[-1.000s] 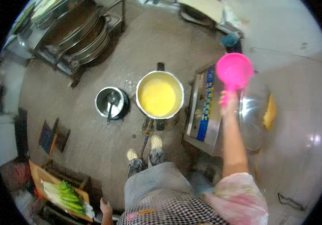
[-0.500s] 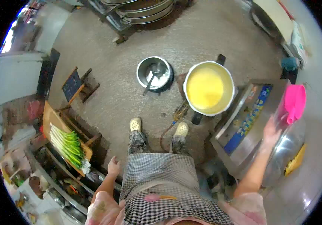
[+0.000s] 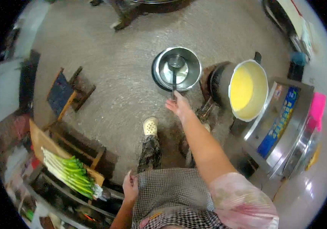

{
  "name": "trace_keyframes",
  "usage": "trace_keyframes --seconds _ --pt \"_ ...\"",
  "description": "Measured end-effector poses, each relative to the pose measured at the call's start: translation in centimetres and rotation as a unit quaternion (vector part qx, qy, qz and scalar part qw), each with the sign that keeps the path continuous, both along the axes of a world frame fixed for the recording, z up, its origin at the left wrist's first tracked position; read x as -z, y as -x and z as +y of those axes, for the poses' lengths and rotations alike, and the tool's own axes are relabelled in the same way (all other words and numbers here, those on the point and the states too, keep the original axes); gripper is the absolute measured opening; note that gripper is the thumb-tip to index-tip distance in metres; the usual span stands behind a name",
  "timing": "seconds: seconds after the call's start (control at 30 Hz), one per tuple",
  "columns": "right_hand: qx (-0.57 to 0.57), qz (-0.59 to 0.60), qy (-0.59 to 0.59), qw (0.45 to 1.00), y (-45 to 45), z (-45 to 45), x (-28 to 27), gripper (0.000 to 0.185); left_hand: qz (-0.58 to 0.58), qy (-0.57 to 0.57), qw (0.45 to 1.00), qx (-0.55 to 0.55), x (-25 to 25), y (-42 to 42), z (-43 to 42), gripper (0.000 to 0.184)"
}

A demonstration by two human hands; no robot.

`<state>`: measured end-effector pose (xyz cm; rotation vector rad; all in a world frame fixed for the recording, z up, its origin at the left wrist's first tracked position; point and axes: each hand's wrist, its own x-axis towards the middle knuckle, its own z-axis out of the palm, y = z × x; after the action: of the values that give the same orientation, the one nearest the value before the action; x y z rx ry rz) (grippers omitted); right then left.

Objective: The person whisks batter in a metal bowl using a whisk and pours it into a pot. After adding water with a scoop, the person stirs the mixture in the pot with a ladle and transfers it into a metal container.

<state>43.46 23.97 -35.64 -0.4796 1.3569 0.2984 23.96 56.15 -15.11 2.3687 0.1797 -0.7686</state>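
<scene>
My right hand [image 3: 177, 105] pinches the handle of a dark ladle [image 3: 175, 65], whose bowl rests inside a small metal pot [image 3: 195, 68] on the floor. To the right stands a larger pot [image 3: 265, 89] holding yellow liquid [image 3: 241, 88]. Beside my apron, my left hand [image 3: 130, 186] hangs with curled fingers; whether it holds anything is hidden. The pink scoop [image 3: 317, 110] lies on the steel appliance [image 3: 276, 126] at the right, touched by neither hand.
Green onions [image 3: 70, 170] lie on a wooden board [image 3: 37, 137] at lower left. A small chair [image 3: 60, 95] stands above it. A burner with a hose is on the floor near my feet, and a metal rack's foot [image 3: 121, 23] shows at the top.
My right hand has let go of the pink scoop and moved left to the ladle handle. The view has shifted, and the larger pot looks more side-on.
</scene>
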Motion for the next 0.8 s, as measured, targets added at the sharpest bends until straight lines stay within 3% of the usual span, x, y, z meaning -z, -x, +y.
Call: trace_keyframes --seconds 0.13,0.23,0.37,0.43,0.5,0.63,0.67,0.73,0.8 --pt "0.044 -0.017 -0.017 0.999 -3.2 -1.1 3.7 0.018 0.062 -0.035 0.997 -0.024 1.1 1.1 5.1 0.037" --pt "0.034 -0.022 -0.033 0.999 -3.0 -2.9 1.7 0.016 0.083 -0.009 0.996 -0.035 1.9 1.9 7.5 0.036" --pt "-0.015 -0.086 -0.070 0.994 3.0 -5.2 -5.9 0.017 0.066 0.077 0.993 -0.060 3.8 2.4 6.5 0.033" --pt "-0.010 -0.087 -0.036 0.996 6.5 -5.1 -11.8 0.019 0.088 0.064 0.994 -0.025 2.4 0.6 4.3 0.032" --pt "0.009 -0.164 -0.060 0.985 11.2 -6.0 -15.9 0.025 0.086 0.064 0.994 -0.005 1.6 0.1 3.0 0.030" --pt "0.094 -0.201 0.023 0.975 18.1 -8.8 -22.8 0.027 0.063 0.082 0.994 0.020 2.2 1.3 1.7 0.028" --pt "0.083 -0.167 0.075 0.979 19.1 -10.0 -24.4 0.037 0.063 0.083 0.994 0.031 2.3 1.5 1.3 0.028" --pt "0.006 -0.137 0.153 0.979 21.1 -13.3 -25.9 0.044 0.085 0.082 0.993 0.026 1.5 1.5 -0.4 0.028" --pt "-0.149 -0.016 0.290 0.945 21.6 -16.5 -26.3 0.051 0.087 0.073 0.993 0.045 0.9 1.9 -1.9 0.028"
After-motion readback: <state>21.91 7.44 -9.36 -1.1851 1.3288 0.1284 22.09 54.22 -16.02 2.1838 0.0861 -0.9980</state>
